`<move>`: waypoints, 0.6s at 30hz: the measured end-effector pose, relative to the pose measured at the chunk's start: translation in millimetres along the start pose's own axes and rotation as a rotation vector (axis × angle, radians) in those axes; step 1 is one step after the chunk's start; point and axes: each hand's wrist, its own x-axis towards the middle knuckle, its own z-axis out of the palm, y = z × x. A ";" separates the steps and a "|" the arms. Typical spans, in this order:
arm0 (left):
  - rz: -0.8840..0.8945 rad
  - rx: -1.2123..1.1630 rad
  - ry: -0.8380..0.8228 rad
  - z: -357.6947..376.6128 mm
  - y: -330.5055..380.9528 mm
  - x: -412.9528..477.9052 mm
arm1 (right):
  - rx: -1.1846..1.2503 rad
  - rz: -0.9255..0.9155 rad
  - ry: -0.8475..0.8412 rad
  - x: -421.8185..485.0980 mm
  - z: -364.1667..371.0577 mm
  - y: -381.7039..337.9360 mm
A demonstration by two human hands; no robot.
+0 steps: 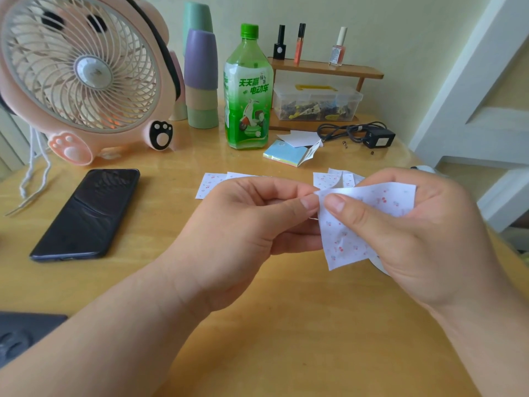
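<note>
A small sheet of white paper (369, 222) printed with tiny red cherries is held up above the table (286, 325), in front of the person and a little right of centre, folded so that its lower corner points down. The right hand (423, 242) grips it from the right, thumb pressed on the near face and fingers (446, 196) curled behind it, while the left hand (243, 233) pinches the sheet's left corner between thumb and forefinger, its other fingers curled underneath. Just beyond the hands, flat on the table, lie more pieces of the same cherry paper: plain sheets (209, 183) behind the left hand and folded pieces (335, 179) behind the right (partly hidden by the knuckles). Farther back sits a pad of coloured paper (286, 153) with a pale blue top sheet, and just beside it to the left a green bottle (247, 90) stands upright with its cap on. A black phone (88, 213) lies screen up, well apart to the left, near a pink fan (83, 73) with paw-shaped feet. Behind the bottle is a stack of cups (200, 75), and to the right a wooden shelf (326, 70) carries three small cosmetic bottles above a clear lidded box (315, 103). A black adapter (378, 137) with a coiled cable rests near the table's far right edge
</note>
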 end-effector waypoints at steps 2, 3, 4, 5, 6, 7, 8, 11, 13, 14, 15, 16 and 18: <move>-0.001 0.010 0.004 -0.8 -0.7 0.1 | 0.010 -0.007 -0.001 -0.6 0.0 -2.0; -0.004 0.013 0.009 -1.2 -1.2 0.4 | 0.023 -0.003 -0.004 -0.9 0.0 -2.9; -0.008 0.012 0.012 -1.7 -1.4 0.6 | 0.028 0.002 -0.006 -1.1 -0.2 -3.0; -0.014 0.009 0.011 -1.9 -1.4 0.8 | 0.030 0.007 -0.010 -0.9 -0.3 -2.9; -0.021 0.002 0.006 -2.1 -0.9 1.0 | 0.034 0.012 -0.015 -0.9 -0.4 -3.0; -0.029 -0.008 -0.002 -2.2 -0.2 1.1 | 0.050 0.015 -0.024 -0.8 -0.4 -3.5; -0.038 -0.021 -0.010 -2.3 0.6 1.2 | 0.074 0.012 -0.037 -0.6 -0.4 -4.5; -0.057 -0.057 -0.032 -2.6 2.2 1.0 | 0.126 0.007 -0.069 -1.2 0.4 -8.8; -0.059 -0.060 -0.037 -2.9 2.4 0.8 | 0.145 0.025 -0.079 -1.4 0.3 -10.9; -0.059 -0.059 -0.038 -3.1 2.6 0.5 | 0.137 0.027 -0.084 -1.4 0.2 -10.9; -0.061 -0.058 -0.039 -3.4 2.8 0.2 | 0.116 0.024 -0.091 -1.1 0.1 -10.1; -0.063 -0.059 -0.040 -3.6 3.0 0.1 | 0.096 0.024 -0.096 -1.2 -0.2 -10.1; -0.070 -0.066 -0.042 -4.2 3.5 -0.1 | 0.107 0.032 -0.090 -1.1 -0.2 -10.8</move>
